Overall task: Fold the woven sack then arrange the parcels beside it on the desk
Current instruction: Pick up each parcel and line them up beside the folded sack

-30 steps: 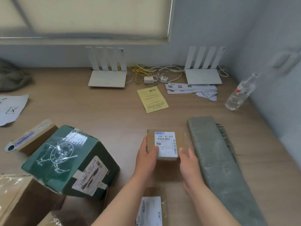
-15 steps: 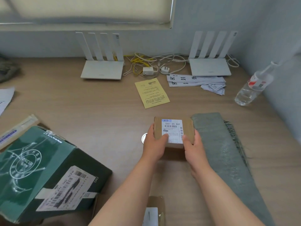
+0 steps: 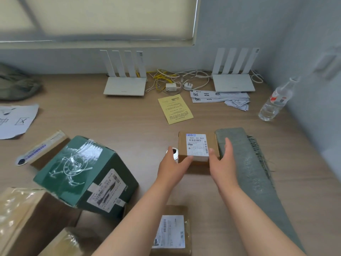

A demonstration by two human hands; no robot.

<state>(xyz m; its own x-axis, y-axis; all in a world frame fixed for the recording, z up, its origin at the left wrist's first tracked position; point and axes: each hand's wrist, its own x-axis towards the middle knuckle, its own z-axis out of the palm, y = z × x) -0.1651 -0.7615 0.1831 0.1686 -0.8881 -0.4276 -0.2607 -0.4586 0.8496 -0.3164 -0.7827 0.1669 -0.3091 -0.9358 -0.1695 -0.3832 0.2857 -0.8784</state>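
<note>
The woven sack [image 3: 249,163] lies folded into a long grey-green strip on the right of the desk, frayed threads along its far side. A small brown parcel [image 3: 195,143] with a white label rests flat on the desk, its right edge against the sack. My left hand [image 3: 173,167] touches the parcel's near left corner with loose fingers. My right hand [image 3: 223,159] is spread, thumb at the label's near edge and fingers lying over the sack's edge. Other parcels wait on the left: a tilted green box [image 3: 77,169], a flat brown parcel [image 3: 171,231] and taped brown boxes [image 3: 24,218].
Two white routers [image 3: 125,87] [image 3: 234,82] and tangled cables stand along the back wall. A yellow sheet [image 3: 175,109], paper strips [image 3: 219,97] and a leaning water bottle [image 3: 275,102] lie behind the sack. A long brown parcel [image 3: 46,146] and white paper [image 3: 14,121] sit far left.
The small parcel moved away from me and to the right until it lay against the sack. My right hand opened and its fingers straightened; my left hand slid back to the corner.
</note>
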